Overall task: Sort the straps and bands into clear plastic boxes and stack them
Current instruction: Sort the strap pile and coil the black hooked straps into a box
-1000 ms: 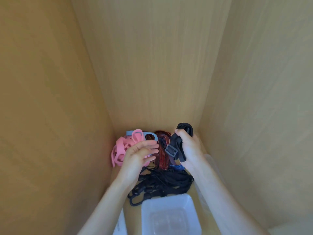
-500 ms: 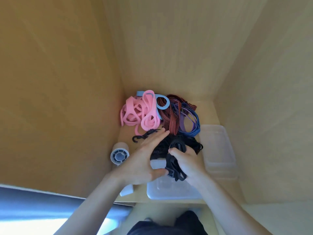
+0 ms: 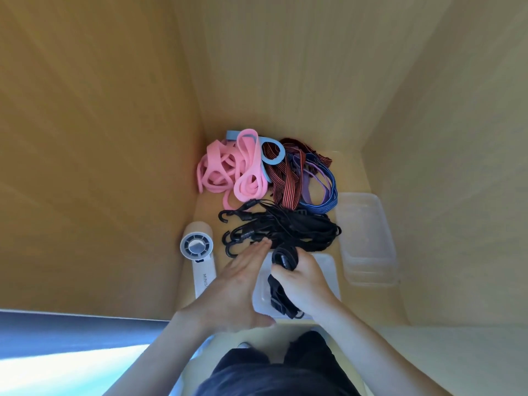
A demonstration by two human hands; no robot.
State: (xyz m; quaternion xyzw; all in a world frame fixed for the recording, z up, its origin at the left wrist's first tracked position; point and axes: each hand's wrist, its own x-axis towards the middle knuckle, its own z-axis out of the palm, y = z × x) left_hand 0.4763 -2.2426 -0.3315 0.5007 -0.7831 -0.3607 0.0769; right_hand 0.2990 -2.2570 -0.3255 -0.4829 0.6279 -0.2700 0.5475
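The right hand [image 3: 304, 281] is clenched round a folded black strap [image 3: 283, 258], its buckle end dangling down into the open clear box [image 3: 328, 270] that sits at the front edge of the wooden shelf [image 3: 347, 172]. The left hand [image 3: 237, 284] lies flat at the box's 9 o'clock side, fingers straight and gripping nothing, their tips right by the black hooked cords [image 3: 283, 227]; whether they touch I cannot tell. With the box as the dial's centre, those cords lie at 12 o'clock, the pink bands [image 3: 228, 170] at 11, the blue band [image 3: 273, 152] and red striped straps [image 3: 285, 178] beyond the cords at 12, the blue and purple cords [image 3: 321, 185] at 1, a stack of empty clear boxes [image 3: 368, 238] at 2 to 3, and a white handheld fan [image 3: 200, 252] at 9 to 10. The strap looks about to be dropped in, and the likely trouble is the fold springing open on release, leaving a loop or the buckle over the rim so that a second box will not sit level on top. The box is also close to the shelf's front edge, so a push from either hand could slide it off. The hooks near the left fingertips could snag and drag the tangle along if that hand pulls back carelessly.
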